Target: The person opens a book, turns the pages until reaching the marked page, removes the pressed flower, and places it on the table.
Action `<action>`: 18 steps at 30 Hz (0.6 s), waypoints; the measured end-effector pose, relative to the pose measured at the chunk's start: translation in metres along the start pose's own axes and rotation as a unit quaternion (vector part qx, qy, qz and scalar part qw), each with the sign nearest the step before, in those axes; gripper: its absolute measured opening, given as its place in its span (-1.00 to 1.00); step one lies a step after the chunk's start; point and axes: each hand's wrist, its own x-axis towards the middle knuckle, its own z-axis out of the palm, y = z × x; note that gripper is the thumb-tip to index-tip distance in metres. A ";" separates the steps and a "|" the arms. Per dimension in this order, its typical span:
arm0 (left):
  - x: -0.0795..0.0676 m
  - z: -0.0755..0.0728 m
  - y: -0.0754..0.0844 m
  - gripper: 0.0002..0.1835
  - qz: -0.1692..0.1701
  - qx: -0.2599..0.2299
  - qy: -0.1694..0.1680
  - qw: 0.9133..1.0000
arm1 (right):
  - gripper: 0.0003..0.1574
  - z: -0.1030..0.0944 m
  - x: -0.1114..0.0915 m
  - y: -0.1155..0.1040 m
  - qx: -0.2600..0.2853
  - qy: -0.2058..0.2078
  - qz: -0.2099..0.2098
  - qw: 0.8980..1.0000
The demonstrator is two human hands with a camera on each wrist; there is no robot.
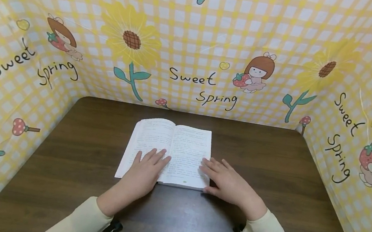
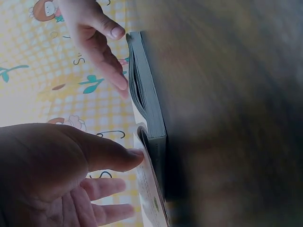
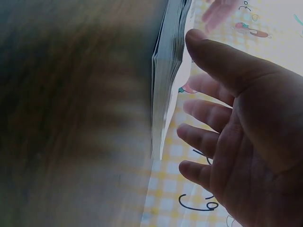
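An open book (image 1: pixel 190 144) with printed pages lies flat on the dark wooden table. Spread over the lower part of its left page is my left hand (image 1: pixel 144 171), fingers extended toward the spine. In the left wrist view, the left thumb (image 2: pixel 128 158) touches the page near the book's lower edge. My right hand (image 1: pixel 230 181) is at the right page's outer edge, its fingertips over the margin and the thumb by the lower corner. Seen from the right wrist, those fingers are loosely spread beside the thick page block (image 3: pixel 168 80), holding nothing.
The brown table (image 1: pixel 259 154) reaches out on all sides of the book. Yellow checked cloth (image 1: pixel 197 34) with sunflowers and "Sweet Spring" lettering walls off the back and both sides. Dark straps (image 1: pixel 109 230) show beneath the pale sleeves.
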 end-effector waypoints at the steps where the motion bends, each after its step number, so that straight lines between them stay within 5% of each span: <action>1: 0.000 0.000 0.000 -0.39 -0.003 -0.006 -0.007 1.000 | -0.13 0.000 0.000 0.000 0.003 -0.001 -0.003 1.000; 9: 0.000 0.002 -0.002 -0.47 -0.042 -0.039 -0.049 0.997 | -0.28 0.002 0.000 -0.002 0.006 -0.010 -0.012 1.000; 18: 0.001 0.004 -0.005 -0.50 -0.049 -0.060 -0.055 0.996 | -0.40 0.002 0.001 -0.001 -0.020 -0.013 -0.026 0.999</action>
